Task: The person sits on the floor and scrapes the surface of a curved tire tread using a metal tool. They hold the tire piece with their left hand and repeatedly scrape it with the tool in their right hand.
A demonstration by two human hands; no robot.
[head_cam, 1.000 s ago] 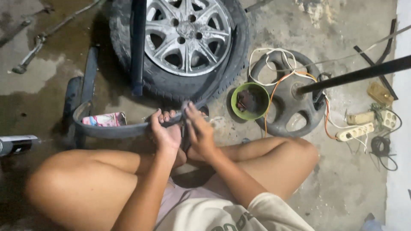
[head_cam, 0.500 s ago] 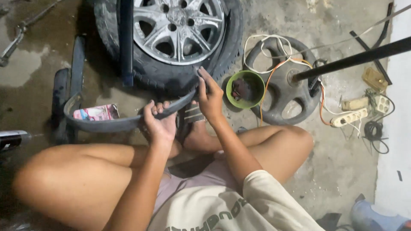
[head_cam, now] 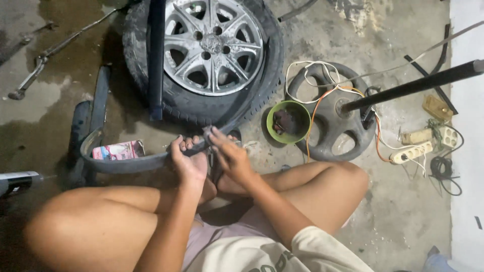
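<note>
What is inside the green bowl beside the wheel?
The green bowl holds a dark reddish-brown lump or residue; too dim to tell what. Its floor beneath that is covered. Neither hand touches it.

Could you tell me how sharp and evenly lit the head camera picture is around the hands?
Head view: the left hand and right hand on the curved black rubber strip are slightly soft, the fingers smeared; the silver alloy wheel shows bright glare; the lower left corner falls into deep shadow.
</note>
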